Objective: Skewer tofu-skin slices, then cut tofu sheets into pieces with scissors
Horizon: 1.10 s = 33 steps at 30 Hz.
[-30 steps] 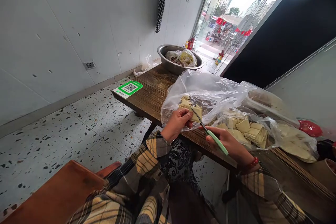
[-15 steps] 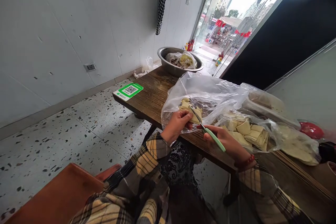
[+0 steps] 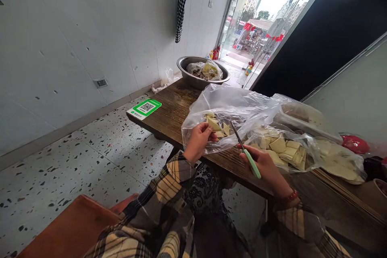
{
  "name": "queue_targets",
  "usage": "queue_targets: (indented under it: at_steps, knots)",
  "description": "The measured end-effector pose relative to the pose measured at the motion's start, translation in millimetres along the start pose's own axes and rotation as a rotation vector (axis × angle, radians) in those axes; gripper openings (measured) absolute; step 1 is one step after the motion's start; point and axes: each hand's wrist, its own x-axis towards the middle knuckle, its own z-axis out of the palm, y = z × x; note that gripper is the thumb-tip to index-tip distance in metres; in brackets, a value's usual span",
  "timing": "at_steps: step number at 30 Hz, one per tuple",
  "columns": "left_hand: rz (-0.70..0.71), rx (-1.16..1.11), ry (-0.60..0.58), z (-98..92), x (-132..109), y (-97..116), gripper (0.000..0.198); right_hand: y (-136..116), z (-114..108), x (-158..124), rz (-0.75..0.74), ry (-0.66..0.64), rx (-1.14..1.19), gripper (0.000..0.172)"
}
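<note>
Scissors [image 3: 250, 160] and tofu pieces [image 3: 215, 125] above wooden table [image 3: 177, 107], terrazzo floor [image 3: 90, 157] alongside.

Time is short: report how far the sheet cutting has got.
Done: a few cut pieces lie in the clear bag. In hand: left hand holds one sheet, right hand holds green scissors beside it. Left: a stack of square sheets in the next bag.

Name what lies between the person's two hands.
Head view: pale cut sheet pieces on a clear plastic bag, between left hand and right hand, which holds the scissors.
</note>
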Motion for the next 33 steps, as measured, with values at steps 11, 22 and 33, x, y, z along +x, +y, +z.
queue_targets:
  at_steps: [11, 22, 33]
  knots:
    - [0.195, 0.377, -0.077, -1.9, -10.3, 15.5, 0.047, 65.6, -33.1, -58.9, -0.185, 0.241, -0.482, 0.049]
    - [0.778, 1.352, -0.236, 9.0, -16.2, 82.9, 0.034, 108.1, -70.4, -51.4, -0.364, 0.301, -0.805, 0.033]
    - [0.793, 1.835, -0.082, 2.3, 56.6, 97.3, 0.066, -5.0, -101.8, 17.2, -0.624, 0.499, -0.792, 0.068]
